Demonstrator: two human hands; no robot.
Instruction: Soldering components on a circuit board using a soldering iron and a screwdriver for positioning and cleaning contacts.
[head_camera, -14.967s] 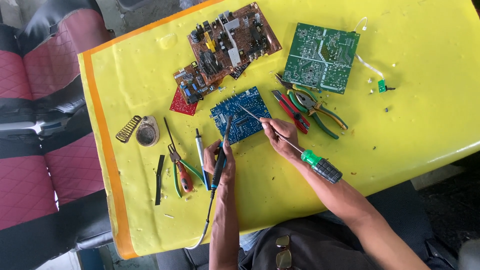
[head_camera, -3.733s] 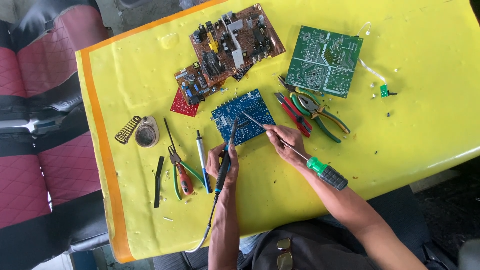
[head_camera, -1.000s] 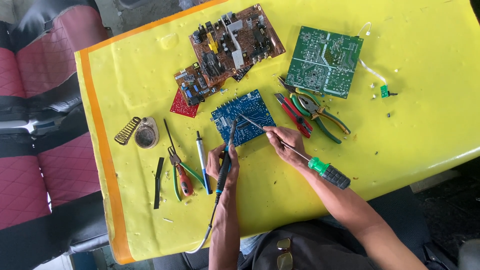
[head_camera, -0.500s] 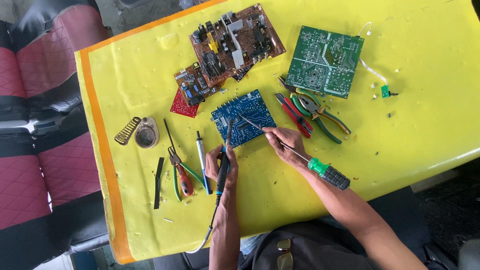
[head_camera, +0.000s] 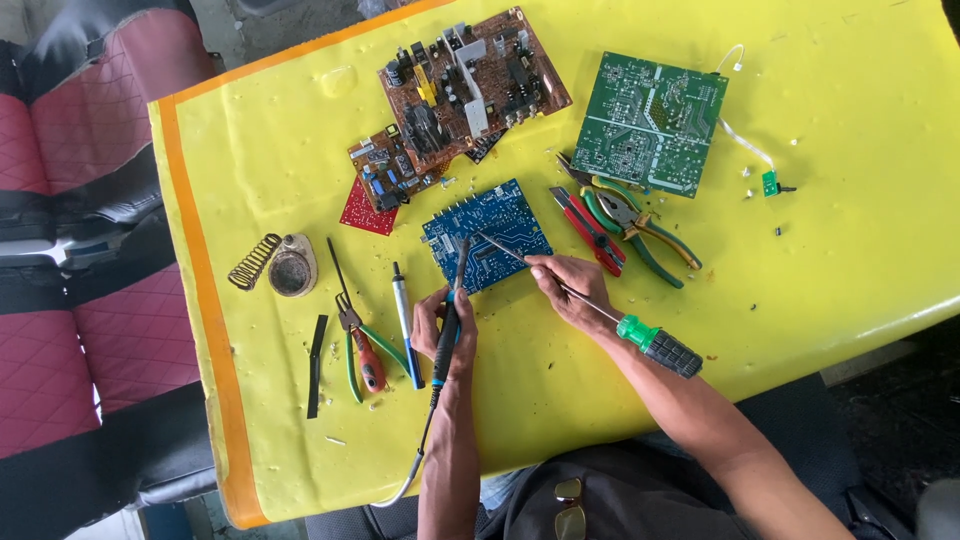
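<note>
On the yellow table cover (head_camera: 820, 290), near its middle, lies a small blue circuit board (head_camera: 488, 233), flat and slightly skewed. Left hand (head_camera: 443, 322) is closed around the dark handle of a soldering iron (head_camera: 448, 325); the iron's shaft runs up from the fist and its tip rests on the lower part of the blue board, with the cord trailing down toward the table edge. Right hand (head_camera: 565, 287) is closed in a pinch on the metal shaft of a screwdriver (head_camera: 640, 335); its green-and-black handle sticks out behind the hand over the forearm, and the tip reaches the blue board beside the iron's tip. Just right of the blue board lie a red tool (head_camera: 588, 229) and green-handled pliers (head_camera: 640, 228), close together. Above them sits a green circuit board (head_camera: 648, 122); a large brown circuit board (head_camera: 470, 85) lies to its left. Left of the left hand lie a blue pen-shaped tool (head_camera: 405, 322) and red-and-green-handled pliers (head_camera: 358, 342). Farther left sit a round tin (head_camera: 292, 267) and a coiled spring stand (head_camera: 254, 261), touching or nearly so.
</note>
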